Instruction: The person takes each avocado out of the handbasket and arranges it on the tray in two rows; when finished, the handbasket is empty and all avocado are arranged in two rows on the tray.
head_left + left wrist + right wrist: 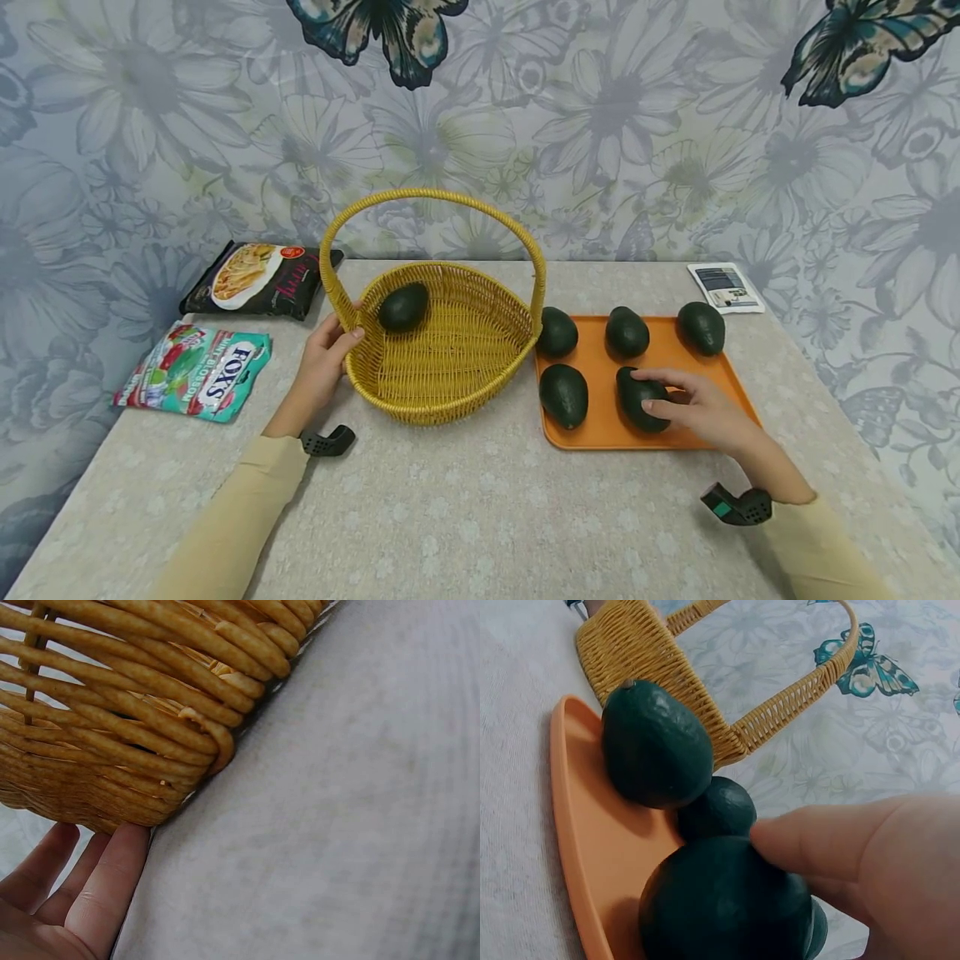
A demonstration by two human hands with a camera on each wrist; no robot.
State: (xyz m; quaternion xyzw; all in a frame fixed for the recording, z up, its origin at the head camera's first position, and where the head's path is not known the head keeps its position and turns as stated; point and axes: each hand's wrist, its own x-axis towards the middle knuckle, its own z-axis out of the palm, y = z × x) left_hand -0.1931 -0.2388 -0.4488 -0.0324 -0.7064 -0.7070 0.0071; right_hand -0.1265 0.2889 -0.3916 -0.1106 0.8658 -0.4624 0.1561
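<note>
My left hand (pixel 327 354) holds the yellow wicker basket (pixel 438 408) by its left side, the thumb near the rim at the handle's foot. In the left wrist view, fingertips (pixel 112 862) press against the woven wall of the basket (pixel 112 727). One dark green avocado (pixel 403 307) lies inside it. Over the orange tray (pixel 600 437), my right hand (pixel 701 408) grips an avocado (pixel 641 402) between thumb and fingers. That avocado (pixel 724 900) looms large in the right wrist view. Whether it touches the tray is hard to tell.
Several more avocados, one at front left (pixel 564 396) and one at back right (pixel 701 327), sit on the tray. A black food packet (pixel 258 279) and a teal FOX'S bag (pixel 197 371) lie left of the basket. A white printed packet (pixel 726 287) lies at the back right.
</note>
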